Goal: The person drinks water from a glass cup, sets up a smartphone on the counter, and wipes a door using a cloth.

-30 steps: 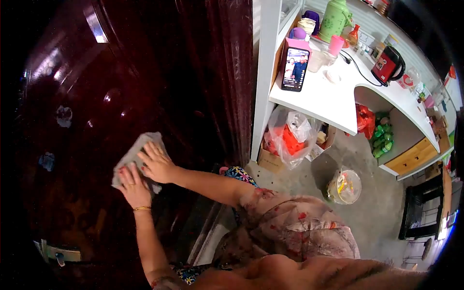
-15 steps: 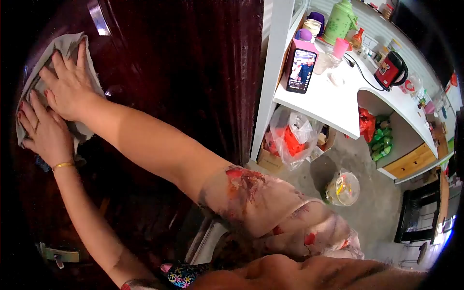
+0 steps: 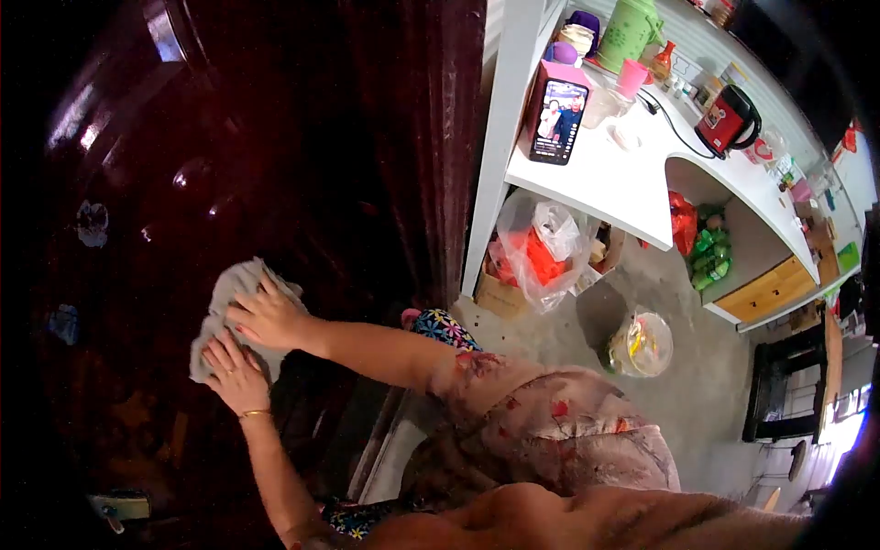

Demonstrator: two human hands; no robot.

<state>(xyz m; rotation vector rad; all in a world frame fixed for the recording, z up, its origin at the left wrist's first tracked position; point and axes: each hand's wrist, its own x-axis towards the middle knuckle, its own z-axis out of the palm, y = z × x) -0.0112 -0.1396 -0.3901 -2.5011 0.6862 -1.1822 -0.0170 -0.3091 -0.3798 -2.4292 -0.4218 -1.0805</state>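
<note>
A grey cloth point(image 3: 225, 298) lies against a glossy dark red-brown door point(image 3: 302, 137). My right hand point(image 3: 275, 316) presses flat on the cloth's right part, fingers stretched out and slightly spread. Just below and to the left, my left hand point(image 3: 238, 378), with a gold bracelet at the wrist, also lies flat on the cloth's lower part with its fingers extended. The two hands are close together. Part of the cloth is hidden beneath them.
A metal latch point(image 3: 124, 506) sits low on the door. On the right, a white desk point(image 3: 587, 197) bears a propped phone point(image 3: 559, 124), a green thermos point(image 3: 631, 35) and a red kettle point(image 3: 727, 121). Plastic bags point(image 3: 545, 257) and a lined bin point(image 3: 642, 344) stand below.
Both hands and the cloth have moved down and to the right across the door, closer to my body. The upper left of the door, with two pale marks, is now uncovered.
</note>
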